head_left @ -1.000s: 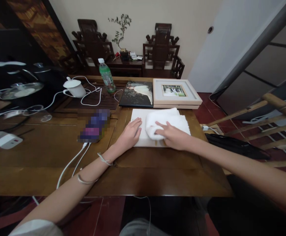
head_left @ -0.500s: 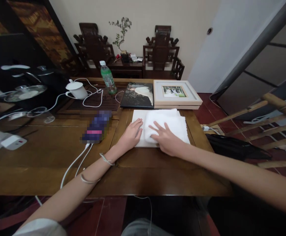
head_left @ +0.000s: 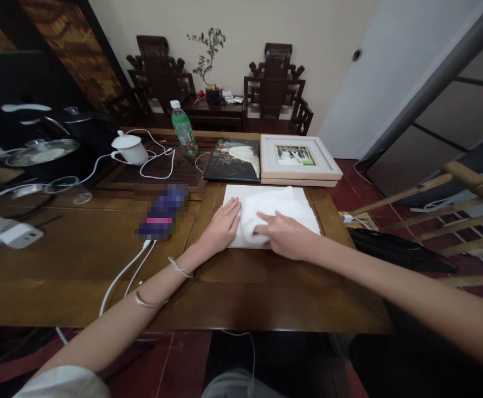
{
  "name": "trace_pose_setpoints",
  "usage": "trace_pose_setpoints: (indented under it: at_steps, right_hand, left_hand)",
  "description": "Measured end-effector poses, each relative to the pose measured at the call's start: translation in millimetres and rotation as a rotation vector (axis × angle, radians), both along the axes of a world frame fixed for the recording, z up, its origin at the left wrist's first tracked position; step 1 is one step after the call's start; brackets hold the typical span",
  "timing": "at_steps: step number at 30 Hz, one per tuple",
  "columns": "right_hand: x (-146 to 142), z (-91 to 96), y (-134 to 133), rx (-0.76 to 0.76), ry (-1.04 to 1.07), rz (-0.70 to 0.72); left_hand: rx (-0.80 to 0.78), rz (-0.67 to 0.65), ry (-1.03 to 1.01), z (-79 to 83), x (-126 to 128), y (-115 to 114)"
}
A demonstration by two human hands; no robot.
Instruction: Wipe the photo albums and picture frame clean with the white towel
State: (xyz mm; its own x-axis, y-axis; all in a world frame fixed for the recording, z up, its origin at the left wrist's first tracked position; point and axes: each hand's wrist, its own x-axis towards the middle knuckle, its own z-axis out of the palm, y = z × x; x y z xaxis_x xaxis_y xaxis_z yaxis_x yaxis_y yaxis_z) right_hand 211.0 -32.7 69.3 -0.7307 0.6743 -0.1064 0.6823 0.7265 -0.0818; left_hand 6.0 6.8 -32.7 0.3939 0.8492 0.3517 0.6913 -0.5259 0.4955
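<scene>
My left hand (head_left: 221, 225) lies with its fingers stretched out on the left edge of a flat white panel (head_left: 234, 192), whose exact kind I cannot make out. A fluffy white towel (head_left: 277, 202) covers most of that panel. My right hand (head_left: 288, 235) grips the towel's near left part, its fingers bent into the bunched cloth. Some right fingertips are hidden in the folds.
Behind the panel lie a dark photo panel (head_left: 234, 161) and a pale wooden picture frame (head_left: 325, 157). To the left are a charging phone (head_left: 162, 213), a lidded white cup (head_left: 129, 150), a green bottle (head_left: 183, 131) and a clear plastic cup (head_left: 73, 190).
My right hand has gone from lying spread on the towel to gripping it. The towel has bunched and shifted slightly. My left hand stays in place.
</scene>
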Motion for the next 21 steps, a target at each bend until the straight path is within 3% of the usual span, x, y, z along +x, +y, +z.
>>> trace_pose_setpoints:
  at_steps: [4, 7, 10, 14, 18, 21]
  right_hand:
    - [-10.5, -10.9, 40.8, 0.102, -0.032, -0.001]
    - [-15.6, -19.7, 47.3, 0.198, -0.104, 0.03]
    - [-15.1, -26.3, 31.1, 0.262, -0.167, 0.064]
    - [-9.7, -25.9, -10.6, 0.254, -0.152, 0.147]
    - [-5.0, -12.3, -49.5, 0.108, -0.115, 0.2]
    - [0.0, 0.1, -58.7, -0.026, -0.068, 0.196]
  left_hand:
    - [0.019, -0.018, -0.021, 0.0, -1.5, 1.0]
    - [0.015, -0.016, -0.026, 1.2, -1.8, 1.0]
    - [0.018, -0.026, -0.023, 1.9, -1.4, 0.4]
    - [0.015, -0.016, 0.011, 2.3, -0.7, -0.5]
    - [0.011, -0.012, 0.016, 3.8, -0.9, -1.2]
    - [0.023, -0.025, 0.013, 4.6, -1.7, -1.3]
